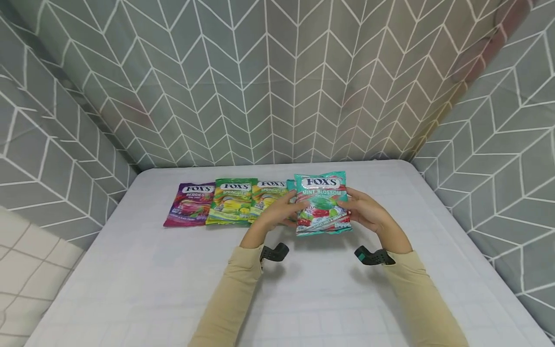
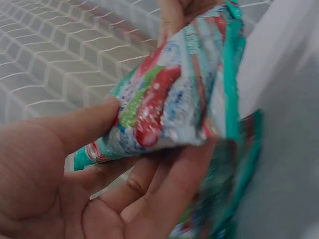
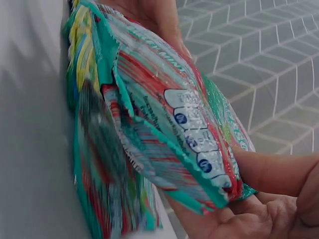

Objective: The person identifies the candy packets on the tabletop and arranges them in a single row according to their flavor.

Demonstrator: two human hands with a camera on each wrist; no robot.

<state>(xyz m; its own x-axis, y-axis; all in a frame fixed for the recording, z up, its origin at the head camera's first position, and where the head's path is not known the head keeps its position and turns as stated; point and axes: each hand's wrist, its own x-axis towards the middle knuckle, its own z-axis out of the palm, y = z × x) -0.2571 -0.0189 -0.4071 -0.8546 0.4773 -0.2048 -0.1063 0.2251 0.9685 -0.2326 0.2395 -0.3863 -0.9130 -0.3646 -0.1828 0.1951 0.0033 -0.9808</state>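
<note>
A teal FOX'S Mint Blossom candy bag (image 1: 323, 205) is held up at the right end of a row of candy bags, its printed front towards the head camera. My left hand (image 1: 277, 213) grips its left side, thumb in front and fingers behind, as the left wrist view shows. On the opposite side my right hand (image 1: 367, 212) pinches the edge between thumb and fingers. Below and behind the held bag, another teal bag (image 3: 107, 189) lies on the table, mostly hidden in the head view.
Left of the hands lie two overlapping yellow-green Spring Tea bags (image 1: 231, 201) and a purple Berries bag (image 1: 191, 205). They rest on a white-covered table (image 1: 173, 279). A grey patterned curtain (image 1: 269, 96) rises behind the table's back edge.
</note>
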